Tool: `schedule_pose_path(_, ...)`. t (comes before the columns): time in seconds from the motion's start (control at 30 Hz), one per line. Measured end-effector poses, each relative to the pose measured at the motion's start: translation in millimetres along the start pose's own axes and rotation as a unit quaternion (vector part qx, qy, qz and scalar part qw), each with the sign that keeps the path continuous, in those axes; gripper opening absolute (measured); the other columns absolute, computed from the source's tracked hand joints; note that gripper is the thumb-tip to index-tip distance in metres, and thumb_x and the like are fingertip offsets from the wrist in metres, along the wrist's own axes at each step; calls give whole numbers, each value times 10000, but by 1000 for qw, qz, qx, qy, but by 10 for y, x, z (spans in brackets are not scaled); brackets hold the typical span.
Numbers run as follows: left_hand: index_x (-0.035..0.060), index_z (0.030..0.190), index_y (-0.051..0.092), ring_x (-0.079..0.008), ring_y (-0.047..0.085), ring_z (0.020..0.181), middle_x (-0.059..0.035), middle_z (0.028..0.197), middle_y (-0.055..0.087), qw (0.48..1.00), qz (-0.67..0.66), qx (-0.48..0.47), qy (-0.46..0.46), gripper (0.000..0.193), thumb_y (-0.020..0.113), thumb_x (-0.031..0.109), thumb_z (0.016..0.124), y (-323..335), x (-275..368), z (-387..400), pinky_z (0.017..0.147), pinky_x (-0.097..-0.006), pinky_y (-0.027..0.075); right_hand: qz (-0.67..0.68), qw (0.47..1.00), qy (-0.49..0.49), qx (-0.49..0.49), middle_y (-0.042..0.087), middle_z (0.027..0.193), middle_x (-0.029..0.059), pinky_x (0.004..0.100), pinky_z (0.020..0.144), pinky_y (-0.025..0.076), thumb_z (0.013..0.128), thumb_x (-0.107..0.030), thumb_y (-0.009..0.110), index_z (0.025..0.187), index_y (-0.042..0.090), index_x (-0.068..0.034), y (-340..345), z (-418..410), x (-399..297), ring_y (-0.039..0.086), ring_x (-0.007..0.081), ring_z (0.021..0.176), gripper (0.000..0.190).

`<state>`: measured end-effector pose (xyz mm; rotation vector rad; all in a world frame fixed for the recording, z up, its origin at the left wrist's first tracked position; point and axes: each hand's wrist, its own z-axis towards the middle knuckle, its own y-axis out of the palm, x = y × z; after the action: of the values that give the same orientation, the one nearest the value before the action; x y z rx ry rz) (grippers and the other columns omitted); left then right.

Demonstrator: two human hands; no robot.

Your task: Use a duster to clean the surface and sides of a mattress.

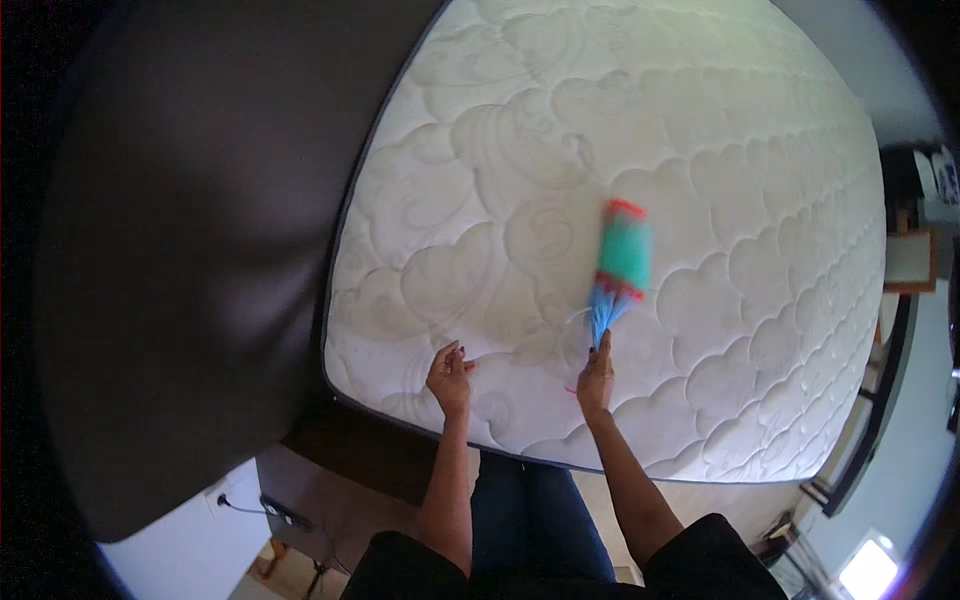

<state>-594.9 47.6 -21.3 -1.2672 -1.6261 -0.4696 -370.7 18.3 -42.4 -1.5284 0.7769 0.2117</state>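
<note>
My right hand [596, 381] grips the narrow end of a hand-held whisk broom [625, 251]. Its lower part is blue, its middle is green, and red bands cross it near the middle and at the far end. The broom is blurred and points away from me over a bare white quilted mattress [465, 277]. Whether its tip touches the mattress, I cannot tell. To the left, my left hand [450, 377] hovers over the mattress's near part with nothing in it, its fingers loosely bent and apart.
A dark padded headboard [187, 187] rises along the mattress's left side. Below it are a white wall [187, 547] with a plugged-in cord and a power strip [286, 513]. At the far right stand a dark-framed shelf [874, 427] and a wooden-framed object [911, 261].
</note>
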Motion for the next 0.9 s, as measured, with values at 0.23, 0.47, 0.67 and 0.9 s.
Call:
schedule_pose_path(0.23, 8, 1060, 497, -95, 469, 609, -45, 704, 515, 975, -78, 207, 30, 216, 385, 62, 883, -735, -259, 99, 569, -248, 430, -91, 917, -171, -348, 513, 1029, 178, 394, 740, 451, 789, 10, 351, 1316, 281, -109, 103, -170, -529, 538, 350, 895, 544)
schedule_pose_path(0.47, 60, 1208, 378, -146, 470, 757, -46, 822, 477, 930, -85, 352, 58, 348, 437, 79, 865, -1254, -751, -17, 788, -261, 379, -46, 931, -181, -312, 509, 1103, 202, 416, 764, 442, 816, -12, 343, 1315, 292, -123, 612, -375, -968, 542, 358, 898, 514)
schedule_pose_path(0.67, 120, 1278, 326, -203, 396, 1077, -33, 1223, 384, 864, -344, 309, -202, 439, 442, 168, 858, -1338, -809, -54, 889, -334, 339, -25, 940, -195, -277, 525, 952, 193, 448, 700, 446, 787, -42, 413, 1329, 248, -247, 635, -299, -1345, 542, 378, 841, 602)
schedule_pose_path(0.9, 153, 1097, 481, -182, 493, 916, -74, 1012, 519, 816, -444, 283, -238, 306, 425, 348, 868, -1599, -1240, -19, 716, -383, 422, -166, 804, -295, -489, 524, 907, 167, 450, 662, 445, 774, -12, 379, 1322, 268, -265, 666, -639, -1843, 543, 366, 767, 613)
